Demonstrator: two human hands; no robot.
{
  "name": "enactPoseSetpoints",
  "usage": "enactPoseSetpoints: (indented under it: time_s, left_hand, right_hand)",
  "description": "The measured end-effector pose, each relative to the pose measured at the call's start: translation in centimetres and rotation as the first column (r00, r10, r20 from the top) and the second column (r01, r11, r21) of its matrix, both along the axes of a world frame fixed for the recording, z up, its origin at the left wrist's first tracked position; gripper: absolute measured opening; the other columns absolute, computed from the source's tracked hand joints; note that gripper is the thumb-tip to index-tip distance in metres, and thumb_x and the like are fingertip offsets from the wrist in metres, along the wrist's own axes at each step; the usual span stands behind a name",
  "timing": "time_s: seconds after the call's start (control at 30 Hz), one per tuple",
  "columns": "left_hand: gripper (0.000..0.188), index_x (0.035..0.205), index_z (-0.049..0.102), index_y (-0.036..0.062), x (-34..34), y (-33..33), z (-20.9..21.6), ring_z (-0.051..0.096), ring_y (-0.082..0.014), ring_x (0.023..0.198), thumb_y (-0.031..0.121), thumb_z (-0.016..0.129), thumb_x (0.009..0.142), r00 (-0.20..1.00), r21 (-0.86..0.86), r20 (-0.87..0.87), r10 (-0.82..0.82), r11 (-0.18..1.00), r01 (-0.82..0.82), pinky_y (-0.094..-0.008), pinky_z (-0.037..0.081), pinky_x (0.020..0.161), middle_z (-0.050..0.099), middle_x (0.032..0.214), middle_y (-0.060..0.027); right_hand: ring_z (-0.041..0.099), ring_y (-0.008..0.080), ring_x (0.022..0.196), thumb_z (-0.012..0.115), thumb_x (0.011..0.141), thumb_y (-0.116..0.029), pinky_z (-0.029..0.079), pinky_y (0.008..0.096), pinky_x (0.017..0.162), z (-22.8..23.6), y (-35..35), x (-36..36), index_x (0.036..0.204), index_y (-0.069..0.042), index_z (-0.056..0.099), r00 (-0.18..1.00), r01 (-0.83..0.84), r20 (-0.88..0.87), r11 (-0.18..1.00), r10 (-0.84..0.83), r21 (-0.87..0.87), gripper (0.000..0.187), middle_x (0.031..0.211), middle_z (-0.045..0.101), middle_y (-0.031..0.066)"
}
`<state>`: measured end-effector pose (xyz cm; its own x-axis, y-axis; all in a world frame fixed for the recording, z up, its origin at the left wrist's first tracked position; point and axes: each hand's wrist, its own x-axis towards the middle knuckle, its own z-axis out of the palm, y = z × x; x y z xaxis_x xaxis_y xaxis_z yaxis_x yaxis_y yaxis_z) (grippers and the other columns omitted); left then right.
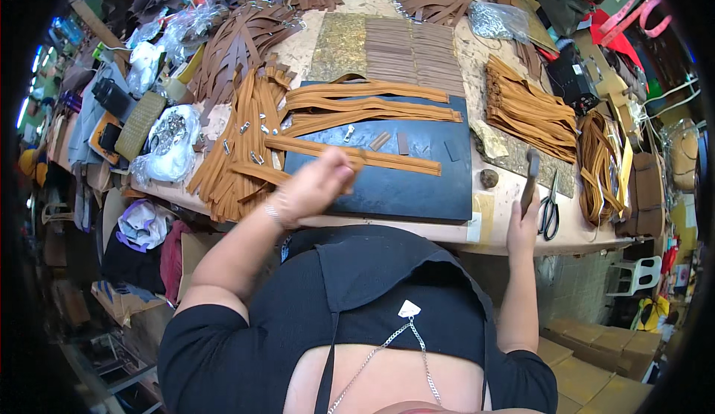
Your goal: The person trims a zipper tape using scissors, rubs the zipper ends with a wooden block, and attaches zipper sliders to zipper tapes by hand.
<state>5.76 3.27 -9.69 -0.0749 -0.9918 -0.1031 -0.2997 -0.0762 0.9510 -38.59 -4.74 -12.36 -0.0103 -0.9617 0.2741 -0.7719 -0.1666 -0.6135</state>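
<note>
The person's left hand (316, 183) is over a tan zipper strip (402, 163) that lies nearly straight across the near half of a dark slab (417, 198) on the worktop (443, 239). Its fingers look bunched together at the strip, but blur hides whether they pinch it. The right hand (523, 224) has its fingers wrapped around the handle of a hammer (529, 189), upright beyond the slab's right edge, beside black-handled scissors (550, 219).

The work appears to be partway through. One strip seems to be in hand; more tan strips (372, 108) lie across the slab's far side, near a loose metal slider (348, 132) and small brown tabs (403, 143). The loose pile (246, 127) at left carries several metal pieces, perhaps sliders already fitted, though this cannot be confirmed. A thick bundle (525, 112) lies at right; whether it is finished or waiting cannot be told.
</note>
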Motion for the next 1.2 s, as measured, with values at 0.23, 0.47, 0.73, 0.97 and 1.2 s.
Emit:
enactPoseSetpoints:
  time_s: [0.23,0.47,0.73,0.97,1.2]
  left_hand:
    - [0.016,0.106,0.054,0.0123,7.9,4.6,16.9,0.044,-0.0027,0.053,0.028,0.052,0.106,0.749,-0.278,-0.258,0.610,0.696,-0.662,-0.0177,0.035,0.047,0.052,0.075,0.0045]
    - [0.020,0.109,0.059,0.0083,21.7,-4.7,5.5,0.053,-0.0058,0.079,0.028,0.057,0.104,0.744,-0.419,0.001,0.668,0.675,-0.607,-0.0226,0.047,0.069,0.058,0.091,0.0022]
    - [0.029,0.116,0.063,0.0054,27.8,-12.5,-8.1,0.065,-0.0159,0.086,0.028,0.065,0.097,0.554,-0.487,0.121,0.824,0.535,-0.690,-0.0308,0.051,0.084,0.069,0.098,-0.0054]
    - [0.022,0.108,0.070,0.0156,17.4,-12.8,-6.9,0.062,-0.0283,0.110,0.030,0.066,0.092,0.468,-0.630,0.435,0.769,0.632,-0.452,-0.0418,0.038,0.100,0.068,0.114,-0.0099]
    - [0.011,0.096,0.071,0.0146,0.9,-8.0,-3.7,0.057,-0.0283,0.104,0.023,0.068,0.089,0.679,-0.555,0.637,0.364,0.828,0.077,-0.0440,0.045,0.091,0.064,0.109,-0.0047]
  right_hand:
    - [0.051,0.0365,0.124,0.060,0.097,-0.016,0.039,0.0450,0.106,-2.1,-4.7,-0.4,0.148,-0.012,0.047,0.918,0.046,-0.385,0.990,-0.093,-0.130,0.052,0.137,0.050,0.0209]
    - [0.060,0.0278,0.120,0.014,0.091,-0.081,0.044,0.0431,0.108,19.3,5.5,20.6,0.135,0.007,0.052,-0.067,-0.995,0.964,0.053,0.256,-0.084,0.105,0.126,0.063,0.0223]
    - [0.059,0.0278,0.125,0.041,0.106,-0.049,0.037,0.0569,0.108,24.7,12.4,21.1,0.153,-0.004,0.023,-0.303,-0.918,0.857,-0.112,-0.417,-0.380,0.068,0.132,0.059,0.0269]
    - [0.068,0.0340,0.112,0.043,0.107,-0.036,0.044,0.0515,0.105,23.7,11.6,23.3,0.134,0.013,0.039,-0.459,-0.865,0.839,-0.070,-0.291,-0.497,0.056,0.122,0.064,0.0342]
    - [0.068,0.0393,0.107,0.048,0.105,-0.018,0.056,0.0427,0.093,18.6,6.9,22.6,0.112,0.017,0.067,-0.649,-0.670,0.541,-0.065,0.535,-0.740,0.040,0.117,0.067,0.0324]
